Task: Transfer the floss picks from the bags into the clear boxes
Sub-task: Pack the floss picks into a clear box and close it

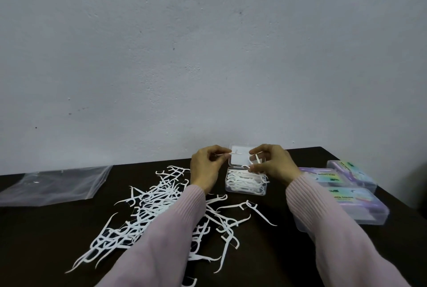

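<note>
Sitting at a dark table (288, 252) by a pale gray wall (208, 44). Wearing soft pink sleeves (161, 240) on both arms.

Pinching one white floss pick (227, 154) with the left hand (206, 166), thumb and fingers curled tight on its thin handle. Holding it up in the air, lying sideways, its forked end pointing right at the raised lid (241, 158) of the small clear box (246, 182).

Pinching another floss pick (257, 159) with the right hand (275, 164), fingers curled around it. Holding this one just above the open box, in front of the lid. Hard to tell how much of it is hiding behind the fingers.

Lying open near the far edge of the table, the small box, between the two hands and a bit below them. Filling up already with white picks stacked flat inside.

Lying loose on the table, a big messy pile of floss picks (150, 213), spreading out under and around the left arm, just left of the box and in front of it.

Lying flat at the far left, well apart from the pile, a see-through plastic bag (55, 185).

Sitting close together at the right, beside the right arm, three more clear boxes (355, 203) with purple and green labels, lids closed.
</note>
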The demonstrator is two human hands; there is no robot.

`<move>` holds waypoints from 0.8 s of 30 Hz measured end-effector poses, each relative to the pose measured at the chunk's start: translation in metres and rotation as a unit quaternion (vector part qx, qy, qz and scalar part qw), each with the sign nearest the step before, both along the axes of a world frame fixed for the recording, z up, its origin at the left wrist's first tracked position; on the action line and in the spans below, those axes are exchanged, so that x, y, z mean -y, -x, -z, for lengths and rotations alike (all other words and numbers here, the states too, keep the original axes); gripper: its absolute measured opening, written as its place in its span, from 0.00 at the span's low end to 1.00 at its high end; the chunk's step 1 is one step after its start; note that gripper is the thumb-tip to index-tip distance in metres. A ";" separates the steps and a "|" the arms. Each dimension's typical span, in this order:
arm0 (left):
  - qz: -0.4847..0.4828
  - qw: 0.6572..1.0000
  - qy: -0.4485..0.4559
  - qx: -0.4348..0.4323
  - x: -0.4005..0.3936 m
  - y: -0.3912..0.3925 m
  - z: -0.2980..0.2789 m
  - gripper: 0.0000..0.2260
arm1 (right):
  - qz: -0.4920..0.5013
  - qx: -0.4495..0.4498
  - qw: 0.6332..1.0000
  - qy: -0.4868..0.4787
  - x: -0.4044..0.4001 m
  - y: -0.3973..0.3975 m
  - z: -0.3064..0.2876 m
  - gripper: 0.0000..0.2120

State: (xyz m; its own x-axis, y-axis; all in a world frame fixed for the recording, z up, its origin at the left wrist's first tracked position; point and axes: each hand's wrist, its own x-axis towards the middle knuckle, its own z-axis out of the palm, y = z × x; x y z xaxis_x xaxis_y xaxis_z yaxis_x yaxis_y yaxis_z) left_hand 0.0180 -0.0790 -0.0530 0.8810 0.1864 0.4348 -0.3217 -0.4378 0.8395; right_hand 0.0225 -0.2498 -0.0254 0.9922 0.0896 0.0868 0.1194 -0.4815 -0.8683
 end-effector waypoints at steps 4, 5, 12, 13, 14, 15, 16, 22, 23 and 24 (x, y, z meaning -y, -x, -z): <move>-0.022 0.999 0.033 -0.017 -0.006 -0.002 -0.001 0.04 | -0.020 0.028 0.999 0.040 0.000 0.000 0.005 0.21; -0.009 0.999 0.032 -0.027 -0.007 -0.002 -0.001 0.04 | -0.021 0.034 0.998 0.048 0.000 0.000 0.006 0.21; 0.144 0.982 -0.050 -0.113 0.004 0.003 0.005 0.07 | 0.062 0.128 0.990 0.026 0.004 -0.007 0.009 0.09; 0.140 0.980 -0.078 -0.115 0.006 0.002 0.008 0.07 | 0.058 0.129 0.990 0.017 0.004 -0.007 0.009 0.08; 0.127 0.980 -0.107 -0.111 0.007 0.001 0.010 0.09 | 0.052 0.130 0.990 0.011 0.003 -0.007 0.009 0.08; 0.109 0.980 -0.130 -0.106 0.007 0.000 0.011 0.10 | 0.044 0.134 0.990 0.010 0.001 -0.007 0.009 0.08; 0.095 0.981 -0.135 -0.100 0.005 -0.001 0.012 0.11 | 0.033 0.137 0.990 0.011 -0.001 -0.006 0.010 0.08; 0.001 0.994 0.034 -0.106 -0.006 -0.007 0.011 0.14 | -0.029 0.151 0.986 0.060 -0.016 -0.002 0.018 0.06; -0.008 0.993 0.046 -0.111 -0.008 -0.009 0.011 0.15 | -0.029 0.153 0.985 0.070 -0.017 -0.003 0.020 0.05; -0.005 0.992 0.054 -0.115 -0.007 -0.009 0.011 0.14 | -0.027 0.152 0.985 0.072 -0.017 -0.003 0.021 0.05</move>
State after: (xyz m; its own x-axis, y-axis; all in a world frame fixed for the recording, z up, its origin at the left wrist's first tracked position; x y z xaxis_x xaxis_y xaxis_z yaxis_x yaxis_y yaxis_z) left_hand 0.0266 -0.0717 -0.0641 0.9524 0.2302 0.1998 -0.1126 -0.3435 0.9324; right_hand 0.0259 -0.2323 -0.0463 0.9160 0.1749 0.3612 0.3919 -0.5835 -0.7113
